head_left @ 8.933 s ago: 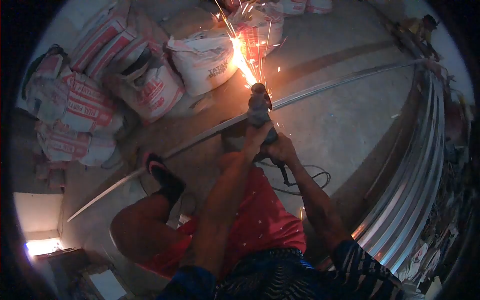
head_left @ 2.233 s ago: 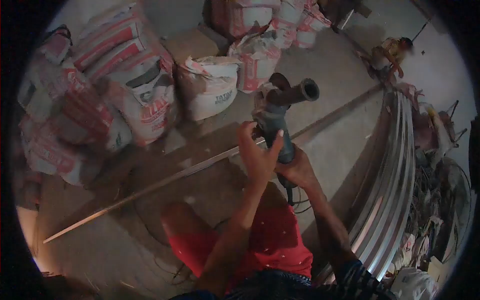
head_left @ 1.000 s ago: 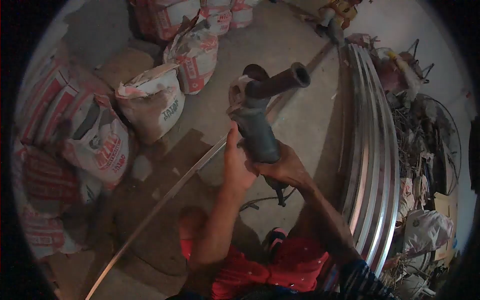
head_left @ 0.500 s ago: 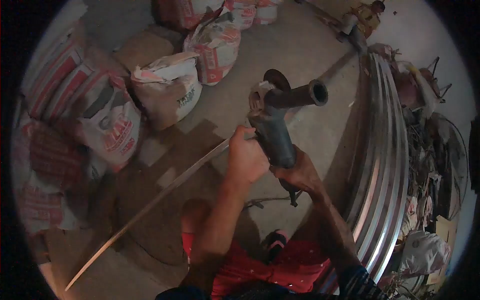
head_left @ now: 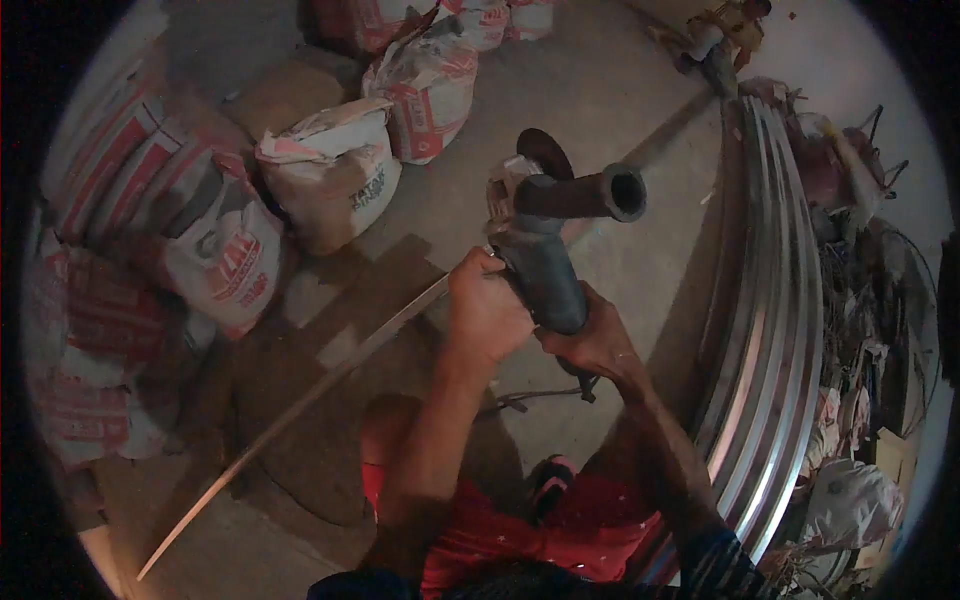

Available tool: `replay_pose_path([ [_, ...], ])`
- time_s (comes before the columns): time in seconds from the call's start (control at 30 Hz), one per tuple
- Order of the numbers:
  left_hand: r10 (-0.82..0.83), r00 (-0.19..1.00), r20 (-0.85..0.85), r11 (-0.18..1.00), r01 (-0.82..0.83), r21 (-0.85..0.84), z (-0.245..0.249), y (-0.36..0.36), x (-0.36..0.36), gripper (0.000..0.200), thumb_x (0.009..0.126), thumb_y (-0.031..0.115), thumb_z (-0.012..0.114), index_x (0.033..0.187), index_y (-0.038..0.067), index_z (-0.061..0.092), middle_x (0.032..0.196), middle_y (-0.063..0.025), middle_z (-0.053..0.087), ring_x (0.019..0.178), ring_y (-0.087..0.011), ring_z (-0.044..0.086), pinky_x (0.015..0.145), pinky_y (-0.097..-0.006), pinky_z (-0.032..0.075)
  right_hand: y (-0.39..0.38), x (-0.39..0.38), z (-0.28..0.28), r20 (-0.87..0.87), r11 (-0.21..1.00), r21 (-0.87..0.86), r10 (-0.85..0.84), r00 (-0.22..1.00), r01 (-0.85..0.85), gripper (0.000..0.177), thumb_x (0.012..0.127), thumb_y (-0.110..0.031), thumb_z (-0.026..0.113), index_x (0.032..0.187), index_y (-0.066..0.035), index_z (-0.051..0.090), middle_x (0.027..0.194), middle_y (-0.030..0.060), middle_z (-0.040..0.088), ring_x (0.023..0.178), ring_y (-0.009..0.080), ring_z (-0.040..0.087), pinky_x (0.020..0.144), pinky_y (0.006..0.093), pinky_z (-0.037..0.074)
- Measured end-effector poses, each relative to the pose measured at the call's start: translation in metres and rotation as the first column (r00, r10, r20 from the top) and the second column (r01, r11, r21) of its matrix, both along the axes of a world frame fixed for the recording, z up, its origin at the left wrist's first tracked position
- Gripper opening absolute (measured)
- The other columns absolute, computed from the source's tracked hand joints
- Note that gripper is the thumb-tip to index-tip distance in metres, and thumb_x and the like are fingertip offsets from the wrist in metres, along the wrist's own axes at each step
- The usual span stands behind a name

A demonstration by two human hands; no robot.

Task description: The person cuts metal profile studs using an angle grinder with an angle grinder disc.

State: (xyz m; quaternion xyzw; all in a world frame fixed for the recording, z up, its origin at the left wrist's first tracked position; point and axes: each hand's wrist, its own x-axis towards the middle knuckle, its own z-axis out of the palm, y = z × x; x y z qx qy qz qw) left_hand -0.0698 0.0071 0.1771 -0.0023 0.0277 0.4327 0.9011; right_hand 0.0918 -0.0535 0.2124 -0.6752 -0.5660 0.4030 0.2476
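Held up in front of me is an angle grinder [head_left: 545,275] with a dark body, a black side handle [head_left: 580,195] and a disc [head_left: 543,155] at its far end. My left hand [head_left: 488,312] is closed on the left side of the body, thumb near the gear head. Around the rear end wraps my right hand [head_left: 592,345], its fingers partly hidden behind the tool. A cord [head_left: 535,397] hangs below the grip. Behind my left hand, a long thin strip [head_left: 300,405] slants across the floor.
Filled white-and-red sacks [head_left: 330,185] stand and lie on the left. Long shiny metal profiles [head_left: 775,370] run along the right, beside a heap of scrap and cables [head_left: 860,320]. A crumpled white bag [head_left: 850,505] lies at lower right. My shod foot [head_left: 552,485] is below.
The grinder and both hands have shifted slightly left in view, with the side handle turned a little. Both hands keep their hold.
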Motion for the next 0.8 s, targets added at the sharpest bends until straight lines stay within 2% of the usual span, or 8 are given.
replay_pose_path([
  [0.27, 0.147, 0.983, -0.114, 0.987, -0.139, 0.076, 0.000, -0.004, 0.013, 0.049, 0.087, 0.032, 0.056, 0.124, -0.001, 0.053, 0.125, -0.0145, 0.061, 0.116, -0.0270, 0.057, 0.106, -0.0428, 0.039, 0.011, 0.007, -0.017, 0.018, 0.998, 0.058, -0.021, 1.000, 0.020, 0.066, 0.066, -0.032, 0.080, 0.115, 0.006, 0.056, 0.092, 0.0225, 0.070, 0.086, 0.0320, 0.071, 0.077, 0.0409, 0.053],
  [0.3, 0.216, 0.874, -0.434, 0.968, -0.135, 0.211, 0.002, -0.007, 0.019, 0.048, 0.086, 0.033, 0.060, 0.121, -0.001, 0.054, 0.119, -0.0134, 0.062, 0.109, -0.0249, 0.059, 0.099, -0.0402, 0.043, 0.013, 0.009, -0.016, 0.058, 0.998, 0.036, -0.045, 0.997, 0.043, 0.065, 0.066, -0.031, 0.080, 0.114, 0.007, 0.055, 0.091, 0.0236, 0.070, 0.085, 0.0337, 0.071, 0.077, 0.0417, 0.053],
  [0.37, 0.391, 0.358, -0.848, 0.905, 0.016, 0.425, 0.004, -0.016, 0.036, 0.047, 0.084, 0.033, 0.068, 0.114, 0.000, 0.055, 0.106, -0.0112, 0.064, 0.094, -0.0206, 0.063, 0.084, -0.0351, 0.051, 0.014, 0.008, -0.013, 0.132, 0.997, -0.009, -0.079, 0.988, 0.081, 0.064, 0.067, -0.030, 0.079, 0.112, 0.007, 0.055, 0.091, 0.0259, 0.069, 0.085, 0.0371, 0.071, 0.076, 0.0433, 0.054],
  [0.5, 0.512, 0.265, -0.817, 0.857, -0.086, 0.509, -0.031, -0.009, 0.070, 0.051, 0.076, 0.023, 0.082, 0.112, -0.001, 0.055, 0.098, -0.0088, 0.066, 0.084, -0.0176, 0.064, 0.075, -0.0337, 0.053, 0.013, 0.002, -0.015, 0.352, 0.991, 0.004, -0.127, 0.927, 0.134, 0.066, 0.067, -0.031, 0.080, 0.112, 0.008, 0.054, 0.091, 0.0277, 0.069, 0.087, 0.0406, 0.070, 0.076, 0.0447, 0.053],
  [0.57, 0.490, 0.331, -0.806, 0.868, -0.097, 0.488, -0.045, -0.009, 0.075, 0.050, 0.076, 0.024, 0.082, 0.111, -0.001, 0.055, 0.095, -0.0080, 0.066, 0.083, -0.0169, 0.064, 0.075, -0.0333, 0.053, 0.009, 0.010, -0.028, 0.421, 0.994, 0.023, -0.105, 0.901, 0.105, 0.067, 0.066, -0.031, 0.082, 0.114, 0.007, 0.054, 0.090, 0.0252, 0.069, 0.086, 0.0373, 0.070, 0.076, 0.0433, 0.054],
  [0.67, 0.435, 0.456, -0.777, 0.891, -0.093, 0.444, -0.049, -0.011, 0.082, 0.049, 0.077, 0.025, 0.082, 0.110, -0.001, 0.056, 0.096, -0.0080, 0.067, 0.084, -0.0164, 0.064, 0.075, -0.0331, 0.053, 0.007, 0.037, -0.032, 0.163, 1.000, -0.004, -0.006, 0.987, 0.007, 0.062, 0.068, -0.028, 0.082, 0.113, 0.006, 0.056, 0.089, 0.0179, 0.070, 0.082, 0.0280, 0.070, 0.074, 0.0395, 0.054],
  [0.77, 0.353, 0.539, -0.765, 0.915, -0.028, 0.403, -0.045, -0.004, 0.083, 0.048, 0.078, 0.026, 0.081, 0.109, -0.001, 0.057, 0.096, -0.0084, 0.067, 0.085, -0.0160, 0.064, 0.075, -0.0325, 0.053, 0.014, 0.047, -0.021, -0.221, 0.970, -0.242, -0.041, 0.974, -0.014, 0.054, 0.070, -0.025, 0.081, 0.110, 0.004, 0.060, 0.088, 0.0114, 0.069, 0.078, 0.0205, 0.067, 0.072, 0.0359, 0.053],
  [0.8, 0.326, 0.555, -0.765, 0.920, 0.002, 0.393, -0.044, -0.004, 0.088, 0.047, 0.078, 0.027, 0.080, 0.109, -0.001, 0.057, 0.095, -0.0084, 0.067, 0.085, -0.0157, 0.064, 0.075, -0.0322, 0.053, 0.012, 0.052, -0.018, -0.184, 0.975, -0.224, -0.046, 0.982, 0.004, 0.052, 0.070, -0.025, 0.081, 0.109, 0.004, 0.061, 0.089, 0.0111, 0.069, 0.078, 0.0201, 0.066, 0.072, 0.0357, 0.053],
])
